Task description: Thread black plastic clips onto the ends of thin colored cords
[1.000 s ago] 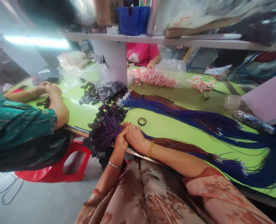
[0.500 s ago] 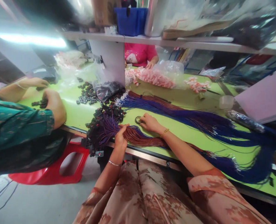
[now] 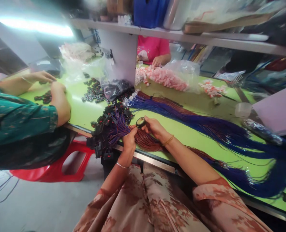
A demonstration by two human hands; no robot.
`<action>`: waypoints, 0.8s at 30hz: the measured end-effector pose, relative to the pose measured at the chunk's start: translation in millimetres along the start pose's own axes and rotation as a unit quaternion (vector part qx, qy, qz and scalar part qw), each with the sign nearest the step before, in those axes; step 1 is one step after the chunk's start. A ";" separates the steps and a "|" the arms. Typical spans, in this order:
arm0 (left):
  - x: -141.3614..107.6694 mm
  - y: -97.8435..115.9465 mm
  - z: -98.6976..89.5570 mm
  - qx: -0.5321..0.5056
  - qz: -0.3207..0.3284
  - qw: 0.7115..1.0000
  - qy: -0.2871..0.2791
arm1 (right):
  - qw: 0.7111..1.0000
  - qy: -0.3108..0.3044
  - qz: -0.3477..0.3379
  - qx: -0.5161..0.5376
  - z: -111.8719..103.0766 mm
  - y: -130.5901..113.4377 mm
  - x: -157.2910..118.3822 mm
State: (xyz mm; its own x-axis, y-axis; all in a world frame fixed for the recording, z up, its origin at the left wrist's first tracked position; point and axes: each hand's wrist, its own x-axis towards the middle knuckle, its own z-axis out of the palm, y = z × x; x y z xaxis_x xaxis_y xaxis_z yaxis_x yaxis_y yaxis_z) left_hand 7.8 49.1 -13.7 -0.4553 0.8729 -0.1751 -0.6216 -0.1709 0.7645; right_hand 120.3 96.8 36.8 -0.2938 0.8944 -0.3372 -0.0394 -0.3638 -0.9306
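Note:
My left hand [image 3: 129,139] is closed around a bundle of brown and purple wires [image 3: 146,141] at the table's front edge. Black connectors [image 3: 103,127] crowd the left end of this bundle, some hanging over the edge. My right hand [image 3: 154,126] pinches a roll of black tape [image 3: 141,127] just above the wires. The roll is tilted, and my left thumb tip lies close against its lower side; whether they touch I cannot tell. Behind my hands, a second bundle of blue and brown wires [image 3: 181,112] with shiny metal ends stretches to the right.
On the left, a co-worker's hands [image 3: 57,91] handle small black parts beside a loose pile [image 3: 94,91]. Across the table, a person in pink [image 3: 154,50] sits behind pale pink pieces [image 3: 168,77]. A shelf [image 3: 205,38] overhangs the back. A red stool [image 3: 80,172] stands left below.
My right hand has lifted the tape roll off the table and brought it left to my left hand. My left hand stays on the wires. The view has shifted slightly.

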 end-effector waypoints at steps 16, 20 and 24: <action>-1.3 2.2 6.7 0.062 0.038 0.996 0.045 | 0.996 0.036 -0.061 0.044 11.1 2.5 -13.9; 0.9 0.5 5.7 0.070 0.028 0.995 0.057 | 0.985 0.057 -0.035 0.159 16.3 0.3 -20.3; 0.4 -0.9 1.5 0.047 0.016 0.998 0.045 | 0.971 0.102 -0.102 0.188 12.6 -13.7 -18.8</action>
State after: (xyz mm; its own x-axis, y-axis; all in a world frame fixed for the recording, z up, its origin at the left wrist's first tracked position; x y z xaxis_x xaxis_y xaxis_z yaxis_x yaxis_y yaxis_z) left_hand 9.1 50.4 -13.5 -0.5311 0.8231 -0.2013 -0.5450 -0.1499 0.8249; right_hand 114.3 81.7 57.6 -0.0494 0.9768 -0.2082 -0.4351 -0.2087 -0.8758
